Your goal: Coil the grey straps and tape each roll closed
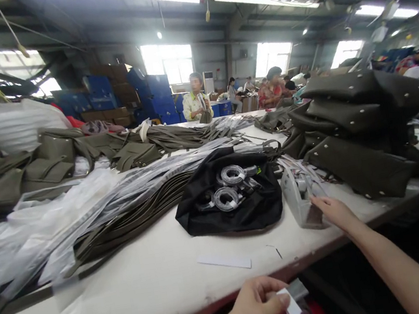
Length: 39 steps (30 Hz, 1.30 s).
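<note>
1. The left hand [252, 310] is hovering just off the near edge of the surface [154, 286], its fingers [282, 301] pinching together on a small white strip [293, 308] with a clear wrapper behind it.
2. The right hand [334, 212] is reaching across the near edge, fingers loosely apart and touching the grey tape dispenser [300, 198].
3. The dispenser is standing near that edge, between the black bag [202, 210] and the stack of olive bags [363, 134].
4. The black bag is lying open, showing coils of clear tape [227, 196] inside.
5. A loose white slip [225, 261] is lying flat near the near edge, in front of the black bag.
6. Olive straps [131, 216] in clear plastic are spreading toward the left edge.
7. People are sitting beyond the far edge.
</note>
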Each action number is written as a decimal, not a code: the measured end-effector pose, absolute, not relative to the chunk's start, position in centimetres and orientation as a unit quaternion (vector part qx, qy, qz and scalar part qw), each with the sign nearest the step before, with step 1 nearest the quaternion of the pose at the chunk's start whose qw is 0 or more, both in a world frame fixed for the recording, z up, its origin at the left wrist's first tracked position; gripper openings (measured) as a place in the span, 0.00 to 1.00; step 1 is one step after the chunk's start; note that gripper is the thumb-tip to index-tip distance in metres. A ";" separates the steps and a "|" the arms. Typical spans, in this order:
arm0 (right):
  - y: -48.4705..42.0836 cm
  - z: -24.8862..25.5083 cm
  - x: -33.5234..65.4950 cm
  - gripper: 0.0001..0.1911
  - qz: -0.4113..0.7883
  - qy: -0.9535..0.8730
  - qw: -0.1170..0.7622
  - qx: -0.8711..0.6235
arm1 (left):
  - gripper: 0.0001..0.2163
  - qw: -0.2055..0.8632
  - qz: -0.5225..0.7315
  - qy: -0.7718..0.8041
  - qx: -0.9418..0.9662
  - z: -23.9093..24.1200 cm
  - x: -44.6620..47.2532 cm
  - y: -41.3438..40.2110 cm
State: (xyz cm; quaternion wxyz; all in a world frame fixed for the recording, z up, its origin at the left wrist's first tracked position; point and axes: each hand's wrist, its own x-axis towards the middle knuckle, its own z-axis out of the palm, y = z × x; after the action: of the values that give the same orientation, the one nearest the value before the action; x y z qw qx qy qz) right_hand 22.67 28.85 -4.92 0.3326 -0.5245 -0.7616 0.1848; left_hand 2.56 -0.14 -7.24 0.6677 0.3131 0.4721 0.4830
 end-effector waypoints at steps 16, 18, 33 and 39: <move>21.1 -8.1 25.8 0.23 0.353 -0.674 0.349 -0.547 | 0.35 0.620 0.495 0.532 0.296 -7.4 3.1 0.3; 19.3 -6.8 25.2 0.22 0.375 -0.681 0.348 -0.523 | 0.32 0.604 0.500 0.540 0.305 -7.5 3.2 0.4; 6.2 -7.3 18.9 0.20 0.577 -0.681 0.234 -0.385 | 0.18 0.514 0.544 0.590 0.304 -8.3 3.0 0.6; 6.9 -8.7 18.7 0.23 0.562 -0.685 0.207 -0.414 | 0.16 0.494 0.541 0.593 0.334 -8.4 2.7 0.2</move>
State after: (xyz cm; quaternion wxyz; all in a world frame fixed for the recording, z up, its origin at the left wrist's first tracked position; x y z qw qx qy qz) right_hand 18.73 6.89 -8.70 0.2073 -0.4141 -0.6855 0.5619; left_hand 2.73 0.17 -8.44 0.4937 0.3343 0.5930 0.5412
